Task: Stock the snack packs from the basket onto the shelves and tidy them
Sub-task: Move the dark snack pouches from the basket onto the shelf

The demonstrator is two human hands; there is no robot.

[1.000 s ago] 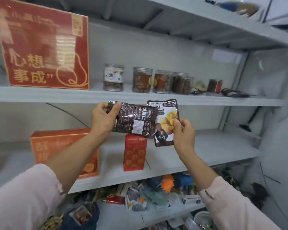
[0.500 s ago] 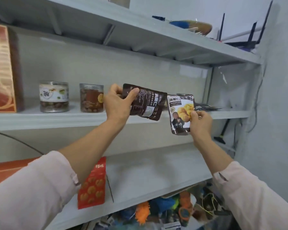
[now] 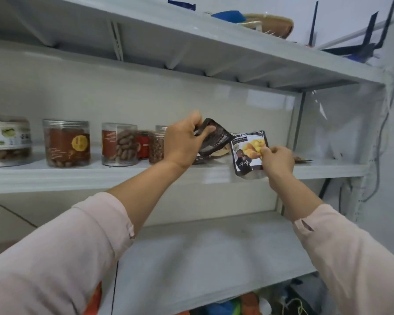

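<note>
My left hand (image 3: 184, 142) grips a dark brown snack pack (image 3: 215, 138) by its upper edge, tilted over the upper shelf (image 3: 100, 176), its lower end close to the shelf board. My right hand (image 3: 276, 159) pinches a second snack pack (image 3: 246, 151), white and black with yellow nuts printed on it. That pack hangs upright in front of the shelf's front edge, just right of the dark one. The basket is out of view.
Several clear jars of nuts (image 3: 66, 143) stand in a row on the upper shelf, left of my hands. A dark flat item (image 3: 301, 159) lies on the shelf to the right. The lower shelf (image 3: 203, 258) runs below my arms. A grey post (image 3: 297, 123) bounds the bay.
Both hands have moved up and forward to the upper shelf. The dark pack now tips down over the shelf board. The view has swung further right.
</note>
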